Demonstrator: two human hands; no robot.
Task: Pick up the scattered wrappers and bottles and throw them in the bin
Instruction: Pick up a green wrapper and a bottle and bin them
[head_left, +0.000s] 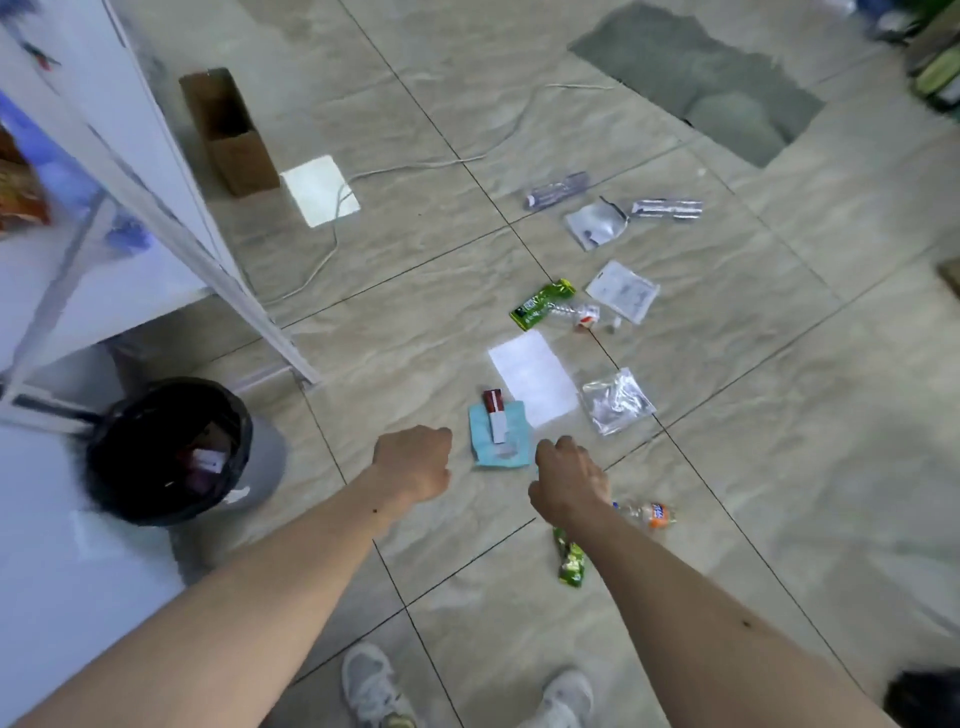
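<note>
Cleanup barely begun: we stand over tiled floor, both arms stretched forward and down, our left hand (413, 462) loosely curled and empty, our right hand (570, 480) likewise curled, holding nothing. A green wrapper (570, 559) and small bottle (647, 514) lie nearest, the blue wrapper (501, 436) just beyond our knuckles, more packets scattered farther off. The black-lined bin (171, 447) at left holds a few pieces.

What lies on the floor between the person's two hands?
In the head view, a light blue wrapper with a red and white packet on it lies between the left hand and the right hand, slightly beyond them.
</note>
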